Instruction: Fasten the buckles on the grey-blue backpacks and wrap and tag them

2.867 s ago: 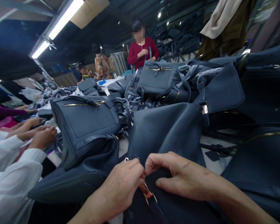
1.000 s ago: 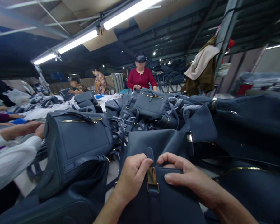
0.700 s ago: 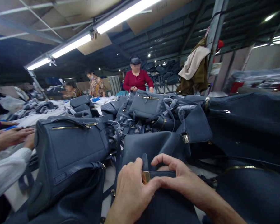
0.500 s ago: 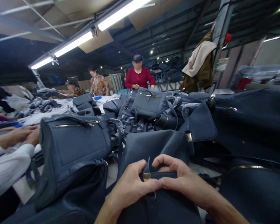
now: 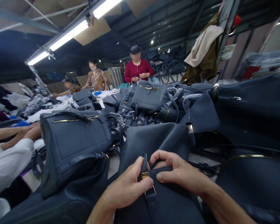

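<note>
A dark blue bag (image 5: 175, 196) lies right in front of me, its flap edge raised between my hands. On it is a strap (image 5: 145, 161) that runs through a gold buckle (image 5: 145, 175), with its tip pointing up. My left hand (image 5: 128, 183) is closed round the strap, thumb lying over the buckle. To the right of the buckle, my right hand (image 5: 175, 168) grips the flap edge, thumb in front and fingers curled behind. The undersides of the fingers on both hands are hidden.
Another dark blue bag with a gold zip (image 5: 74, 140) stands at left, beside a co-worker's white sleeve (image 5: 14, 165). More bags (image 5: 149, 96) are heaped ahead, and a large one (image 5: 254, 105) rises at right. A person in a red top (image 5: 138, 70) stands across the table.
My right thumb has drawn apart from my left thumb, which now lies lower over the buckle. The left hand has shifted slightly left. My view has tilted a little.
</note>
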`<state>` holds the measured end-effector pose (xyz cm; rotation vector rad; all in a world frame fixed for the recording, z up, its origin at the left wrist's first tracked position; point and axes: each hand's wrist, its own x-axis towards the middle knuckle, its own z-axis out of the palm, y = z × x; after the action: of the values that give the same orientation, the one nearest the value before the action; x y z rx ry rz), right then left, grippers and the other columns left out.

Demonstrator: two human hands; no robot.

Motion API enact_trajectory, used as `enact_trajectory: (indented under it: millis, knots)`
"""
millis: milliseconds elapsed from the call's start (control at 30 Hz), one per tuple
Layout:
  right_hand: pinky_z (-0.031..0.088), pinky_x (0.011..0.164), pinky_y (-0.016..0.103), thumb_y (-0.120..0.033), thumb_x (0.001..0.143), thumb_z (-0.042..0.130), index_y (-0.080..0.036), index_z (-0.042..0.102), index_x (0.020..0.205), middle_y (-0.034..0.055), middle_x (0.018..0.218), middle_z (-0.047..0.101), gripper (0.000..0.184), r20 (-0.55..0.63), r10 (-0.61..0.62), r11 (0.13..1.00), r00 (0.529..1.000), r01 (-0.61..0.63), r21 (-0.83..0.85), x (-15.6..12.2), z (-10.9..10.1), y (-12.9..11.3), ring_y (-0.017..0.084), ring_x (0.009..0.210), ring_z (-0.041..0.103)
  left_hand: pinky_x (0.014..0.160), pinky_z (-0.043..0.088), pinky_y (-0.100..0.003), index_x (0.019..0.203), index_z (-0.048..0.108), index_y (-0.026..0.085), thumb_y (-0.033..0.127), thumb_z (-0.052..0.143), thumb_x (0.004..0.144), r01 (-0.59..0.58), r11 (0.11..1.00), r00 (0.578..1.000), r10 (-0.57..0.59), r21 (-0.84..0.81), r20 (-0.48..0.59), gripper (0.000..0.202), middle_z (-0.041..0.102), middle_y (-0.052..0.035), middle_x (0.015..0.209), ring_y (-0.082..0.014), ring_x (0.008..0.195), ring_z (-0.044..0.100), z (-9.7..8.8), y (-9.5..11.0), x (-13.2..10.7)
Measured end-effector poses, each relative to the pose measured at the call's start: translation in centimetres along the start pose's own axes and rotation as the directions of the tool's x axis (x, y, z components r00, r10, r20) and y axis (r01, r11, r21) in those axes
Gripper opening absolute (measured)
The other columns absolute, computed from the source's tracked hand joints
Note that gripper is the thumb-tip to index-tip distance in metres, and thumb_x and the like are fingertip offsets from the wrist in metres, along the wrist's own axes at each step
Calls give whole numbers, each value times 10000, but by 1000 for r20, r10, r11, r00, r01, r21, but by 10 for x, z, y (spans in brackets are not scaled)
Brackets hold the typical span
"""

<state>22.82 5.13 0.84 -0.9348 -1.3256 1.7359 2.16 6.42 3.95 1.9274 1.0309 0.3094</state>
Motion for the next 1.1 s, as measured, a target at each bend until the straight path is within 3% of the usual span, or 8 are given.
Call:
enact_trajectory:
  millis: [433, 667, 867, 933, 1100]
  knots:
    - [343, 532, 180, -157, 621, 731, -179, 589, 937, -57, 657, 642, 348, 74, -15, 994, 997, 6, 109, 1, 0, 0, 66, 524, 488, 900, 406, -304, 1100, 473, 190, 264, 467, 875, -110, 994, 991, 108, 24, 81, 237, 543, -20, 1041, -177, 966, 507, -8, 8, -9]
    - [333, 529, 183, -152, 612, 715, -174, 585, 955, -61, 649, 628, 368, 94, -21, 996, 995, 12, 93, 1, 1, 0, 67, 526, 476, 923, 398, -313, 1070, 495, 176, 272, 475, 862, -135, 991, 988, 135, -7, 69, 230, 555, -37, 1056, -197, 1013, 507, -11, 9, -14]
    - [347, 546, 197, -180, 599, 729, -178, 572, 957, -49, 677, 653, 391, 79, -15, 998, 997, 10, 65, 2, 2, 0, 82, 545, 501, 728, 398, -260, 970, 490, 189, 319, 668, 720, 66, 993, 992, -54, 98, -115, 333, 551, 19, 918, -175, 864, 512, 2, 11, -13]
    - [346, 546, 199, -179, 607, 728, -182, 570, 957, -50, 679, 655, 384, 73, -12, 998, 997, 8, 57, 1, 2, 0, 81, 538, 495, 700, 388, -253, 930, 488, 189, 288, 682, 709, 88, 987, 987, -68, 134, -146, 310, 531, 38, 860, -158, 816, 504, 6, 13, -14]
    - [351, 562, 204, -171, 627, 727, -181, 575, 967, -46, 692, 657, 372, 99, -20, 997, 995, 13, 72, -1, 0, 1, 86, 563, 522, 825, 405, -269, 963, 510, 182, 218, 578, 802, -4, 992, 1000, 6, 125, -17, 178, 565, 13, 938, -162, 889, 517, -4, 20, -17]
